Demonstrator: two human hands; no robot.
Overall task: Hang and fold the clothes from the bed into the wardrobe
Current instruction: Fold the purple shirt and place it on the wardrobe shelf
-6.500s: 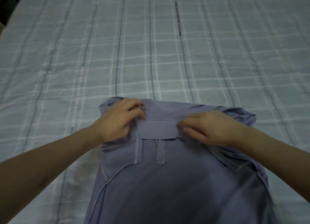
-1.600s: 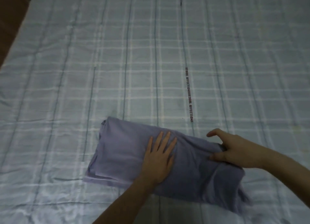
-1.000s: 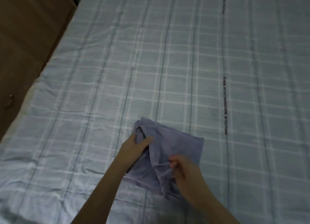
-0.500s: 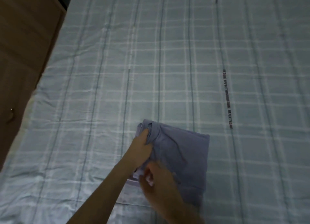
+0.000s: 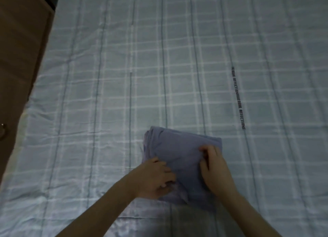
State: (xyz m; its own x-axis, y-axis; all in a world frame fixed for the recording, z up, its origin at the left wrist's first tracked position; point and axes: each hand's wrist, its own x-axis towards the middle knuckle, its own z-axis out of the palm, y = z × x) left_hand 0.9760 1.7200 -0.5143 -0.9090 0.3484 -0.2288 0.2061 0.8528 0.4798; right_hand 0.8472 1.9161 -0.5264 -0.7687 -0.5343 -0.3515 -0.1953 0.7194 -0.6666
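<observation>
Since before, the right hand (image 5: 215, 167) slid to the shirt's (image 5: 184, 151) right side, the left hand (image 5: 156, 178) to its left; both pinch it between them.

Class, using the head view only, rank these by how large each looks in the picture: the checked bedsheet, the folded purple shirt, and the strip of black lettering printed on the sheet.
1. Checked bedsheet, which fills most of the picture.
2. Folded purple shirt, a compact bundle, partly covered by both hands.
3. Strip of black lettering, a thin line.
</observation>
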